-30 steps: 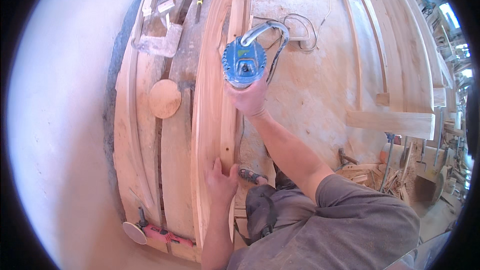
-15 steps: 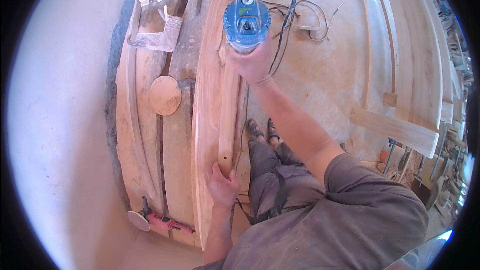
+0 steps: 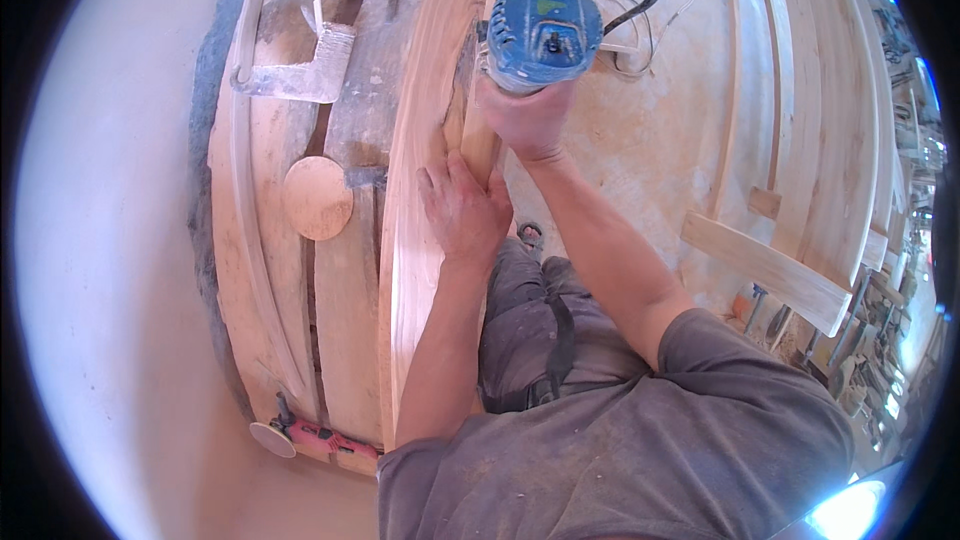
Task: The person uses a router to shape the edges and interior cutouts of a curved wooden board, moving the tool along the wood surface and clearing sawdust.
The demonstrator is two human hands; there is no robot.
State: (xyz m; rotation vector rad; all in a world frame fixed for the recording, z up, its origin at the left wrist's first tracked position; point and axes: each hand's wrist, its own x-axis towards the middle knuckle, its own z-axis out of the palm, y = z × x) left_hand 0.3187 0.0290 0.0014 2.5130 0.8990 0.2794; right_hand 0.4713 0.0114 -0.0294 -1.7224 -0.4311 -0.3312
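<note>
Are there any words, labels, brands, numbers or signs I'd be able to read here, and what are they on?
No text is legible.
Blue power tool in the right hand: green mark on top, too blurred to read.
Red disc tool at the lower left: any lettering is too small to read.

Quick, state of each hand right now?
Left hand: on the narrow light-brown wooden strip; grip unclear.
Right hand: closed around the blue round-topped power tool.
</note>
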